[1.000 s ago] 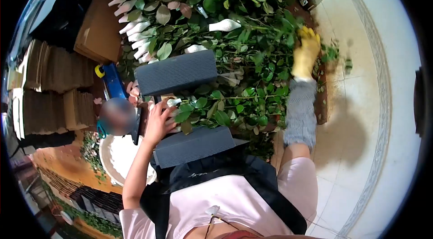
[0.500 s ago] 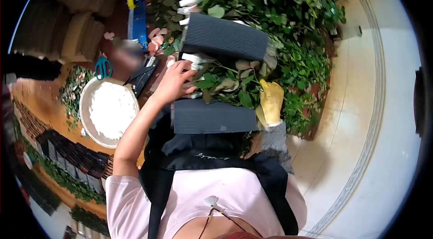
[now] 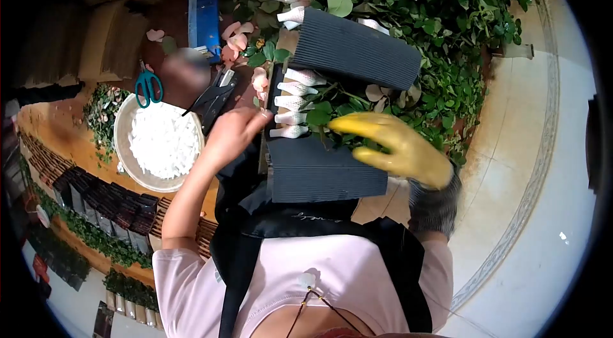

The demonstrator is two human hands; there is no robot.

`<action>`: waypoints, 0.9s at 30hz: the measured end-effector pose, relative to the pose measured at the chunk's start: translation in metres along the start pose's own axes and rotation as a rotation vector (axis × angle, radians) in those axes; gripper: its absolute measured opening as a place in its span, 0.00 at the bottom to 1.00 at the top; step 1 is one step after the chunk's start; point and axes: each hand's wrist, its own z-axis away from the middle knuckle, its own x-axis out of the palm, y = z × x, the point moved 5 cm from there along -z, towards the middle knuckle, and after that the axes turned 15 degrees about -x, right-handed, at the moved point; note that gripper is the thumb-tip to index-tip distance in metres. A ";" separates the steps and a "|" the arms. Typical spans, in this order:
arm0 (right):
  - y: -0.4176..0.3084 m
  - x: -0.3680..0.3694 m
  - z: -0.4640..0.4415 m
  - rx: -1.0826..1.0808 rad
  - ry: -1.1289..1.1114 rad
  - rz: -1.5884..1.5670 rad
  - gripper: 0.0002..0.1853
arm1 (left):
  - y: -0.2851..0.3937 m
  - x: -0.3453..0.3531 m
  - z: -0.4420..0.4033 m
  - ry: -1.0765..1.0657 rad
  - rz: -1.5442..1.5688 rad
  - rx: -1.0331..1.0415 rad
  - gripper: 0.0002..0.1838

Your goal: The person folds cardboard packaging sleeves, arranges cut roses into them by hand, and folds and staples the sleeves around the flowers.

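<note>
My right hand (image 3: 399,143), in a yellow glove, hovers over leafy stems with its index finger and thumb spread apart. Nothing shows between those fingers. My bare left hand (image 3: 233,137) is beside the row of flower heads in white mesh sleeves (image 3: 290,103), its fingers stretched toward them and holding nothing visible. The sleeved heads lie in a row, with their green leafy stems (image 3: 345,105) running right. Below the stems is a dark corrugated cardboard piece (image 3: 329,172); above them lies another corrugated piece (image 3: 357,47).
A round basin of white sleeves (image 3: 163,146) stands at left, with teal scissors (image 3: 149,87) at its rim. A black stapler-like tool (image 3: 216,98) and a blue tape dispenser (image 3: 203,19) lie nearby. Pink petals (image 3: 236,41) are scattered there. Flattened cardboard (image 3: 112,41) is stacked upper left.
My left hand has drawn back left from the flower heads, uncovering them. My right hand has lifted off the stems and moved over the lower corrugated piece, opening its fingers. The view has shifted slightly.
</note>
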 end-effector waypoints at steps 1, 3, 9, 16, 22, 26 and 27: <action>0.012 0.018 -0.020 0.031 -0.106 -0.003 0.19 | 0.008 0.008 -0.001 0.008 -0.157 0.137 0.24; 0.054 0.062 -0.034 0.072 -0.377 0.237 0.12 | 0.014 0.025 -0.002 0.040 -0.347 0.207 0.20; 0.105 0.116 -0.024 0.093 -0.752 0.540 0.19 | 0.014 0.025 0.000 0.001 -0.120 0.360 0.05; 0.103 0.092 -0.023 0.060 -0.421 0.345 0.10 | -0.003 -0.043 0.021 0.221 0.474 0.229 0.08; 0.118 0.103 -0.024 0.198 -0.559 0.653 0.06 | 0.013 0.023 -0.016 0.161 -0.341 0.114 0.19; 0.121 0.097 -0.016 0.182 -0.391 0.540 0.08 | 0.024 0.035 -0.016 0.047 -0.356 0.248 0.16; 0.121 0.095 -0.014 0.234 -0.410 0.528 0.09 | 0.020 0.031 -0.016 0.033 -0.179 0.274 0.12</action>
